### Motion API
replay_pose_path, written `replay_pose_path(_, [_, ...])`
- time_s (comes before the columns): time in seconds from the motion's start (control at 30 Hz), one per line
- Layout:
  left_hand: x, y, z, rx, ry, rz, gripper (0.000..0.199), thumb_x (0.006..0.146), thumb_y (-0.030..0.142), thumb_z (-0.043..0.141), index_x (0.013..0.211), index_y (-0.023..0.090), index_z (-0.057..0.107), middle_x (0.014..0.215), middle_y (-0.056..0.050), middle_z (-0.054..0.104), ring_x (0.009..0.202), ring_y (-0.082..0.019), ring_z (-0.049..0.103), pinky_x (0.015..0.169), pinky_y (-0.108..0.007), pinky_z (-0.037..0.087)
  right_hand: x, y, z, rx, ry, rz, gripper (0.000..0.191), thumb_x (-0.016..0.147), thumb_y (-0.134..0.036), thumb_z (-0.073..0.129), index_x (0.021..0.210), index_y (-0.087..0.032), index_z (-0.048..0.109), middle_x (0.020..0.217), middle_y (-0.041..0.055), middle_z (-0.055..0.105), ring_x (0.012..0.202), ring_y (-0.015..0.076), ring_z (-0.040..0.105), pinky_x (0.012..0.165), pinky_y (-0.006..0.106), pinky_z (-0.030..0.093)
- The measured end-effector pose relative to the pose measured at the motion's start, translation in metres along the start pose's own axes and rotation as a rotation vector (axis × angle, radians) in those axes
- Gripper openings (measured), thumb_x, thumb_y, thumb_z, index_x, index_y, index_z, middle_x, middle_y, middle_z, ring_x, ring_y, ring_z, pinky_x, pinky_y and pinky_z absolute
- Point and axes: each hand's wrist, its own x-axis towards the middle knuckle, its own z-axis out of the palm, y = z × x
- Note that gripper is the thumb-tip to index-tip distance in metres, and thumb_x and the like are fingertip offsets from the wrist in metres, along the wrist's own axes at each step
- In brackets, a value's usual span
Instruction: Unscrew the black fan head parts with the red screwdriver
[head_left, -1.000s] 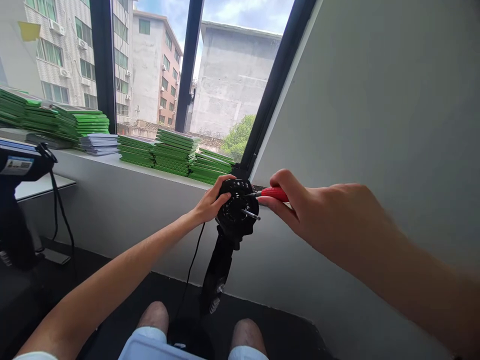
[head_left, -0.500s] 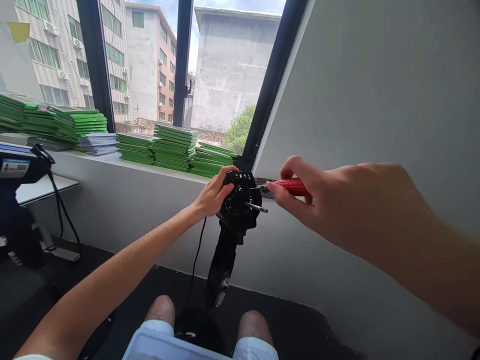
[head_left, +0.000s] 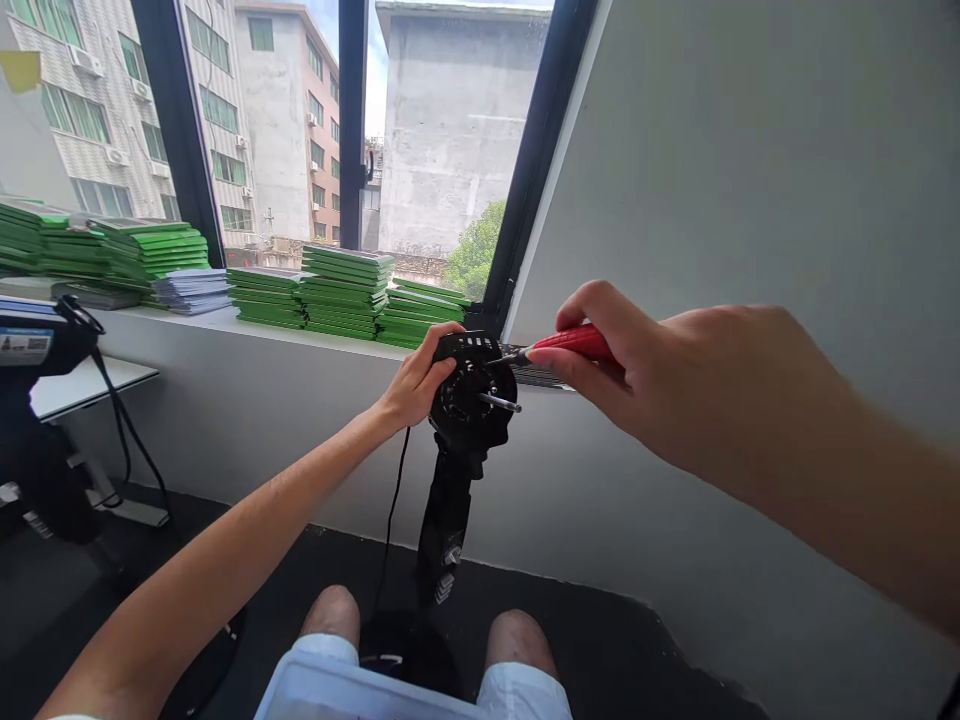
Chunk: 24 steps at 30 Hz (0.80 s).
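A black fan motor housing tops a black stand column, with a metal shaft sticking out of its face toward the right. My left hand grips the housing's upper left edge, thumb on the face and fingers over the rim. In my right hand is a screwdriver with a red handle, pointed left. Its tip reaches the upper part of the housing's face, near the screw holes; whether it sits in a screw is too small to tell.
Stacks of green books line the windowsill, with a pale stack among them. A translucent tray rests on my lap. Another black device with cables stands at the left by a white table. A wall rises at the right.
The view has shifted slightly. The screwdriver in my right hand has moved a little left with the housing and now tilts more, its handle higher than its tip. My left hand keeps its hold.
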Motion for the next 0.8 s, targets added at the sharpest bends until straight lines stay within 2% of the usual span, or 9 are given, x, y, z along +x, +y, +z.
replay_pose_path(0.1, [-0.0009,-0.0002,-0.0045,0.000,-0.050,-0.014,0.042,0.095,0.039,0.040,0.135,0.025,0.042,0.114,-0.003,0.063,0.095,-0.020,0.058,0.088,-0.034,0.047,-0.0005,-0.0004,0.0005,-0.032,0.049,0.039,0.046,0.095,-0.053,0.031,0.099,-0.023,0.065,0.050,0.0024,0.056,0.047,0.0177,0.048,0.052,0.031,0.024])
replay_pose_path(0.17, [-0.0019,0.0002,-0.0066,-0.008,-0.059,-0.028,0.042,0.095,0.038,0.040,0.135,0.025,0.042,0.114,-0.002,0.063,0.095,-0.020,0.058,0.088,-0.034,0.046,-0.0005,-0.0005,0.0001,0.099,0.017,-0.043,0.039,0.093,-0.045,0.035,0.111,-0.023,0.061,0.059,0.0016,0.064,0.047,0.0165,0.049,0.051,0.030,0.026])
replay_pose_path(0.23, [-0.0027,0.0007,-0.0068,-0.020,-0.054,-0.042,0.042,0.095,0.038,0.040,0.134,0.026,0.043,0.115,-0.002,0.063,0.096,-0.021,0.057,0.087,-0.034,0.046,-0.0005,-0.0006,-0.0009,0.174,-0.023,-0.114,0.041,0.094,-0.044,0.034,0.119,-0.021,0.057,0.060,0.0005,0.065,0.043,0.0143,0.045,0.050,0.029,0.026])
replay_pose_path(0.33, [-0.0039,0.0018,-0.0038,-0.025,-0.032,-0.046,0.041,0.094,0.038,0.040,0.134,0.026,0.043,0.115,-0.002,0.063,0.097,-0.021,0.057,0.089,-0.034,0.045,-0.0005,-0.0013,-0.0032,-0.001,0.027,-0.045,0.056,0.098,-0.057,0.022,0.098,-0.021,0.065,0.045,0.0008,0.052,0.040,0.0144,0.040,0.050,0.029,0.021])
replay_pose_path(0.4, [-0.0045,0.0024,-0.0011,-0.036,-0.018,-0.043,0.041,0.094,0.036,0.040,0.134,0.026,0.043,0.115,-0.002,0.063,0.097,-0.021,0.057,0.090,-0.034,0.044,-0.0005,-0.0014,-0.0049,-0.056,0.053,-0.009,0.057,0.097,-0.060,0.024,0.087,-0.022,0.065,0.043,0.0014,0.048,0.040,0.0149,0.041,0.050,0.029,0.020])
replay_pose_path(0.47, [-0.0050,0.0028,0.0007,-0.051,-0.007,-0.041,0.040,0.094,0.035,0.040,0.133,0.026,0.043,0.116,-0.002,0.062,0.098,-0.021,0.057,0.092,-0.034,0.043,-0.0005,-0.0006,-0.0057,0.031,0.015,-0.075,0.046,0.095,-0.054,0.032,0.099,-0.021,0.064,0.048,0.0007,0.055,0.041,0.0145,0.043,0.050,0.028,0.021])
replay_pose_path(0.53, [-0.0052,0.0026,0.0009,-0.050,-0.003,-0.042,0.040,0.094,0.036,0.040,0.133,0.026,0.043,0.117,-0.003,0.062,0.100,-0.021,0.057,0.092,-0.035,0.043,-0.0005,0.0005,-0.0056,0.059,-0.017,-0.115,0.045,0.095,-0.051,0.033,0.110,-0.020,0.062,0.050,0.0001,0.057,0.039,0.0140,0.040,0.048,0.028,0.022])
replay_pose_path(0.67, [-0.0056,0.0023,-0.0007,-0.033,-0.005,-0.048,0.040,0.094,0.035,0.039,0.134,0.026,0.043,0.116,-0.003,0.062,0.099,-0.021,0.057,0.092,-0.036,0.043,0.0003,0.0007,-0.0055,-0.073,-0.002,-0.022,0.057,0.096,-0.060,0.026,0.089,-0.021,0.066,0.045,0.0017,0.051,0.040,0.0144,0.040,0.049,0.029,0.022])
replay_pose_path(0.8, [-0.0060,0.0032,-0.0012,-0.044,-0.004,-0.034,0.040,0.094,0.032,0.040,0.134,0.027,0.043,0.117,-0.003,0.063,0.101,-0.022,0.059,0.095,-0.038,0.043,0.0027,-0.0027,-0.0078,0.035,-0.041,-0.101,0.047,0.094,-0.050,0.032,0.110,-0.019,0.063,0.050,0.0004,0.056,0.042,0.0159,0.044,0.048,0.029,0.025])
